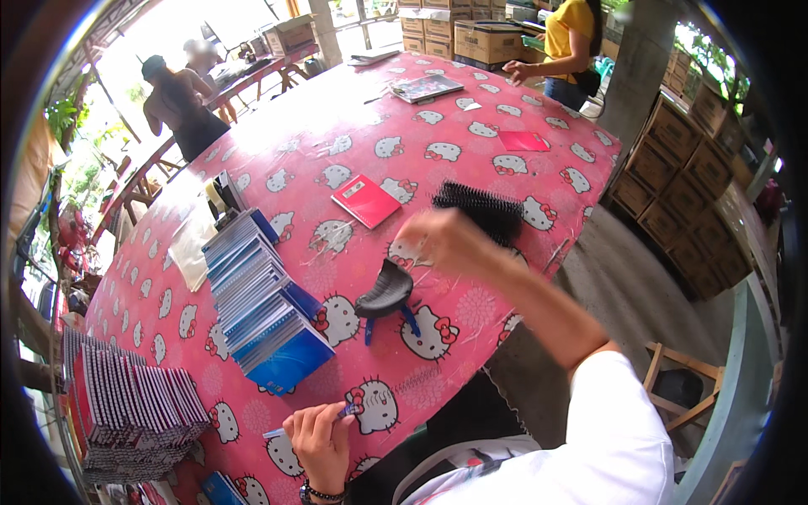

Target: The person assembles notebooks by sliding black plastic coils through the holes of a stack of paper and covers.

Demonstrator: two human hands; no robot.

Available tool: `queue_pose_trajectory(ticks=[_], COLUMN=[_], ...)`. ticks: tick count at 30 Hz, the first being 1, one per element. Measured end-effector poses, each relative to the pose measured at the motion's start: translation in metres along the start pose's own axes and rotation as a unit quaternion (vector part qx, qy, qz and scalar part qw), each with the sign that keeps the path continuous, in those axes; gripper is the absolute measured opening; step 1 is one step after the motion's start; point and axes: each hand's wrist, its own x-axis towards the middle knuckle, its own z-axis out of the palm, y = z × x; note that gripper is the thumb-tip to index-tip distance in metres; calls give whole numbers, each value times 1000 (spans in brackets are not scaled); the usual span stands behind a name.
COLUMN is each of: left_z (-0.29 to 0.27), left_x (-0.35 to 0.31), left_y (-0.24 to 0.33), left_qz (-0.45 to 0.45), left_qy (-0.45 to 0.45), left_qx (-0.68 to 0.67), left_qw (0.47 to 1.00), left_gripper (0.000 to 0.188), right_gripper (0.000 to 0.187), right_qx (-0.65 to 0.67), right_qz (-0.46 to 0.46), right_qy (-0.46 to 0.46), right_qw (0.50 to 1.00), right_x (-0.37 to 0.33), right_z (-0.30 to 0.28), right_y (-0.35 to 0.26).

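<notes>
My left hand [320, 442], near the front edge of the table, is closed around a thin blue-and-white notebook [347, 410] seen almost edge-on. A fine spiral coil [414, 380] stretches to the right from the notebook's end; how far it is threaded cannot be made out. Over the table's middle, my right hand [433, 240] is smeared by motion and its fingers are unclear. Just beyond it lies a pile of black spiral coils [478, 210]. Between my hands sits a curved black object [385, 290] with blue legs or handles beneath.
A long row of blue notebooks [261, 295] leans left of centre. Stacked spiral-bound notebooks [139, 404] stand at the left edge. A tape dispenser [220, 198], red booklet [366, 200] and magazine [427, 87] lie farther back. Cardboard boxes [686, 194] and a person in yellow [568, 42] are beyond.
</notes>
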Motion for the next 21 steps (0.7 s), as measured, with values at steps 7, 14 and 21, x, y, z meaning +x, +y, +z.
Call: queue_pose_trajectory(ticks=[7,14,21], left_z=[-12,-21,-19], left_x=[8,17,22], left_y=[12,16,18], left_qz=[-11,-40,-61], left_qy=[-37,-58,-67], left_qx=[-38,-49,-44], left_qw=[999,996,995], left_gripper=[16,16,17], right_gripper=[55,17,23], right_qx=[-541,-594,-547], right_qz=[314,251,197], right_qy=[-7,-141,-67], right_qw=[780,751,811], right_x=[16,29,24], right_z=[-183,-192,-185], right_y=[261,305,278])
